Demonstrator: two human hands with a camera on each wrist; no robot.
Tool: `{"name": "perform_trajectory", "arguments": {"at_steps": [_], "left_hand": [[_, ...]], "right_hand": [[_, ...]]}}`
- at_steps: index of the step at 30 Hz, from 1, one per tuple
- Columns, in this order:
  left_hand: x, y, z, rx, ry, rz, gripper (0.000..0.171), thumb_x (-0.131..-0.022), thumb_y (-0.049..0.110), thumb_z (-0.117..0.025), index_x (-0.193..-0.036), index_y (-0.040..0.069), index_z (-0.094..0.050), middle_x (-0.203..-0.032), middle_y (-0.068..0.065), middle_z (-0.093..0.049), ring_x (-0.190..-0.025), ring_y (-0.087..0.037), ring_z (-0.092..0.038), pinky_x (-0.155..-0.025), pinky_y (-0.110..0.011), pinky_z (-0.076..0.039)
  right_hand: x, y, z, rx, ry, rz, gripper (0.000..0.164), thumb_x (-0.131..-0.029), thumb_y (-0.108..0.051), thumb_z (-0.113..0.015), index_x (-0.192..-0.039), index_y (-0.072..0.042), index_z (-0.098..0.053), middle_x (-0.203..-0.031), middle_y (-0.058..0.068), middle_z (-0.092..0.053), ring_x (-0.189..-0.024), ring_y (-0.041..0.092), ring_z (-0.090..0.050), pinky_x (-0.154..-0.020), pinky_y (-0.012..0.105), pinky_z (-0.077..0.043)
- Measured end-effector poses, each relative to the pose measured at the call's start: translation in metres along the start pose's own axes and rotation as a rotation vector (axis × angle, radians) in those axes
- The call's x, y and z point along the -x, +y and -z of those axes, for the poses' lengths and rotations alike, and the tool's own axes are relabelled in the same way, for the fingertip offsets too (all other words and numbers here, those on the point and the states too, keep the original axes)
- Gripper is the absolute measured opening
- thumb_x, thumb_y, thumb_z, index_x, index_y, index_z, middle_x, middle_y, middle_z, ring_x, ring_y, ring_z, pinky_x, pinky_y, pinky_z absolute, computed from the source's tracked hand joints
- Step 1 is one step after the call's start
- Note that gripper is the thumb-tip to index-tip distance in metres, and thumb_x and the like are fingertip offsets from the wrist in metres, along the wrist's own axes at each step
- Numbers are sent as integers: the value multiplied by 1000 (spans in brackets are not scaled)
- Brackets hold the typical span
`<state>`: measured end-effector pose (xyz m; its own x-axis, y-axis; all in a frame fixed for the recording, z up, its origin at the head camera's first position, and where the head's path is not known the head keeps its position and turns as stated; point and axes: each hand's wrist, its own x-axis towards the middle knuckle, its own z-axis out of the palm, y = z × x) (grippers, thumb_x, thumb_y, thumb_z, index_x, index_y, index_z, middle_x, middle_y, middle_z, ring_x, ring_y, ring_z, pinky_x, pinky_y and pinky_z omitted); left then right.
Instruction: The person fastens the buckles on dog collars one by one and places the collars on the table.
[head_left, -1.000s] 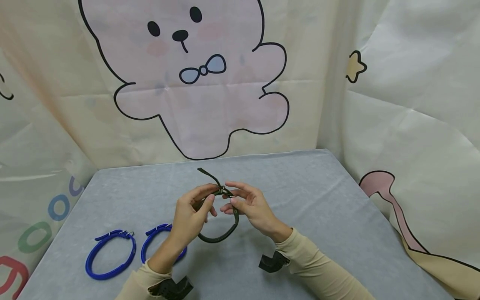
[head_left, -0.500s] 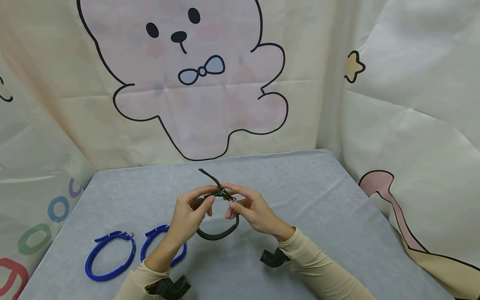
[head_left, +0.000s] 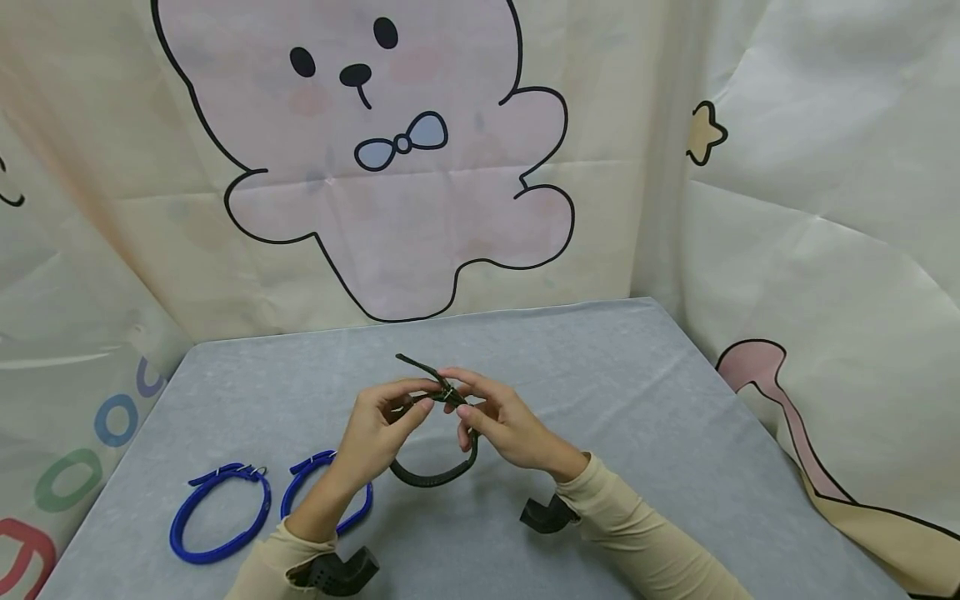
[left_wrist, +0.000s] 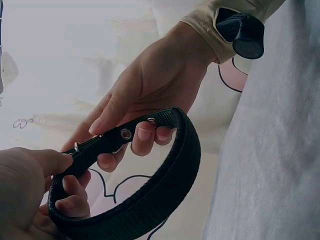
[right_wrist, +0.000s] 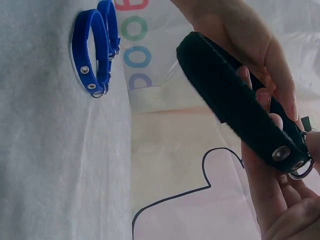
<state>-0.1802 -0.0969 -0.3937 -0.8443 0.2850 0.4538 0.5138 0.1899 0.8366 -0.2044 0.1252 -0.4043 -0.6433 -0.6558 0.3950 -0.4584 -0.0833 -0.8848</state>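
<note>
A dark green pet collar is held up in a loop above the table, its loose strap end sticking out at the far side. My left hand pinches the strap left of the buckle between thumb and fingers. At the buckle end, my right hand grips the collar with thumb and fingertips. Metal rivets show on the band in the left wrist view. In the right wrist view a D-ring hangs at the collar's end, and fingers partly hide the buckle.
Two blue collars, a left one and a right one, lie buckled on the grey cloth-covered table; my left forearm partly covers the right one. Printed curtains stand behind and at both sides.
The loose strap end has tipped lower and swung more to the left. My right fingers have drawn in around the buckle end. The blue collars have stayed put.
</note>
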Motion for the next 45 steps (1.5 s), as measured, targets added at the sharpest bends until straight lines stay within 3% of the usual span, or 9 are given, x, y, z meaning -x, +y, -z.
{"name": "perform_trajectory", "arguments": {"at_steps": [2, 4, 7, 14, 20, 27, 36, 38, 45], "left_hand": [[0, 0, 1, 6, -24, 1, 25, -96, 2, -66, -121, 5, -71, -104, -14, -72, -60, -2, -47, -53, -23, -44], [0, 0, 2, 3, -47, -2, 29, -94, 0, -67, -122, 5, -70, -93, -11, -68, -57, -3, -40, -50, -24, -39], [-1, 0, 3, 2, -60, -5, 32, -92, -3, -68, -124, 4, -67, -90, -11, -67, -59, -3, -44, -50, -24, -38], [0, 1, 2, -13, 27, 14, 26, -91, -2, -70, -117, -3, -66, -99, -18, -72, -60, -4, -50, -49, -23, -39], [0, 0, -1, -8, 67, 27, 20, -92, 2, -71, -112, 3, -69, -92, -15, -73, -62, -3, -54, -54, -22, -44], [-1, 0, -1, 34, 83, 26, 22, -91, 1, -73, -112, 6, -69, -100, -16, -73, -75, -8, -64, -63, -23, -52], [-2, 0, 1, 52, 151, 20, 24, -90, -2, -73, -112, 4, -68, -103, -13, -74, -74, -9, -65, -66, -22, -54], [-2, 0, 1, 50, 160, 7, 24, -90, -2, -72, -112, 4, -67, -102, -12, -73, -74, -9, -65, -65, -22, -54], [-1, -1, -1, 31, 27, -35, 21, -91, -1, -71, -112, 1, -67, -101, -16, -71, -70, -8, -61, -57, -25, -49]], "right_hand": [[0, 1, 1, 2, 8, 0, 46, -108, -9, -45, -153, -4, -37, -113, 27, -58, -64, 28, -65, -64, 36, -59], [0, 1, 2, 7, 15, 2, 45, -108, -8, -45, -153, -4, -38, -113, 26, -57, -65, 22, -65, -65, 36, -59], [1, 2, 3, 8, 19, 11, 44, -108, -6, -44, -152, -3, -39, -113, 28, -56, -66, 16, -65, -66, 38, -60], [1, 0, 0, 3, 37, 14, 42, -106, 2, -44, -148, -1, -42, -110, 25, -53, -68, 9, -64, -67, 41, -60], [1, -1, -2, 47, 48, 35, 39, -105, 4, -44, -143, -1, -47, -106, 23, -55, -69, 15, -63, -69, 36, -60], [1, -2, -2, 91, 65, 5, 35, -105, 2, -47, -139, -5, -50, -109, 19, -59, -72, 19, -63, -72, 31, -59], [1, -3, 2, 79, 40, -3, 41, -104, -1, -51, -144, -5, -45, -120, 27, -60, -63, 29, -62, -64, 31, -56], [1, -4, 3, 76, 31, -10, 44, -103, -1, -53, -145, -5, -44, -120, 28, -61, -62, 24, -62, -63, 31, -57], [0, -5, 1, 66, 37, 13, 41, -104, -1, -52, -144, -4, -45, -112, 28, -63, -57, 23, -58, -57, 31, -54]]}}
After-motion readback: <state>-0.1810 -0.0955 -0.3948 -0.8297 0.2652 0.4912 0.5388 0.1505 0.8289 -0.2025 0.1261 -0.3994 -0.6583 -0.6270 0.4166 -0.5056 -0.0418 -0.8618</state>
